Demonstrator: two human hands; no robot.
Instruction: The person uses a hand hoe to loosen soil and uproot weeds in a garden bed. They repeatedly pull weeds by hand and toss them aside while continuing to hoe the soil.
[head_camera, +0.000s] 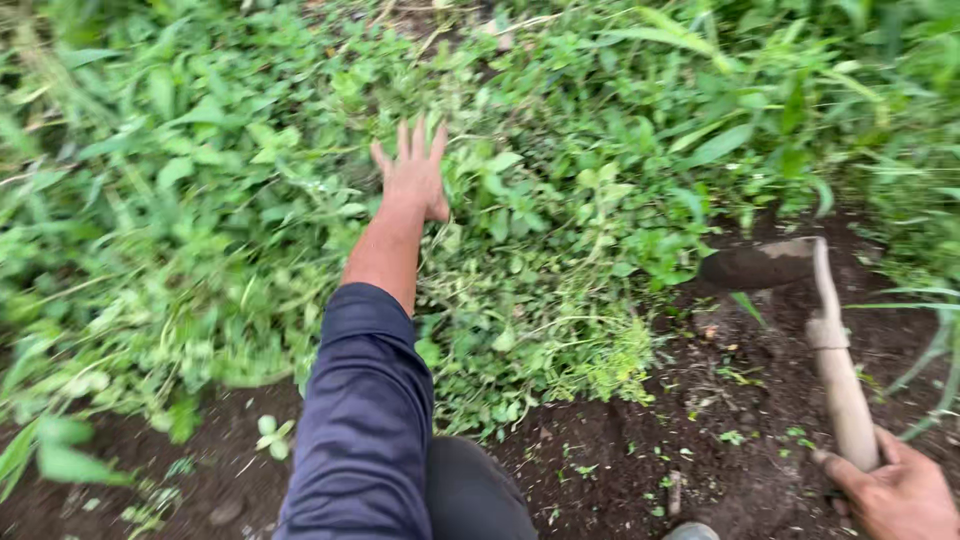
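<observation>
My left hand (414, 175) reaches forward over a thick patch of green weeds (520, 300), fingers spread and palm down, holding nothing. A dark blue sleeve (365, 410) covers that arm to the forearm. My right hand (900, 490) at the bottom right grips the pale wooden handle (838, 370) of a hoe. Its dark, soil-covered blade (757, 265) hovers at the edge of the weeds, above bare soil.
Dark bare soil (700, 440) lies at the bottom and right, with small sprouts in it. Dense leafy growth (180, 180) fills the left and top. Long grass blades (930, 340) lean in at the right edge. My dark knee (470, 490) shows at the bottom.
</observation>
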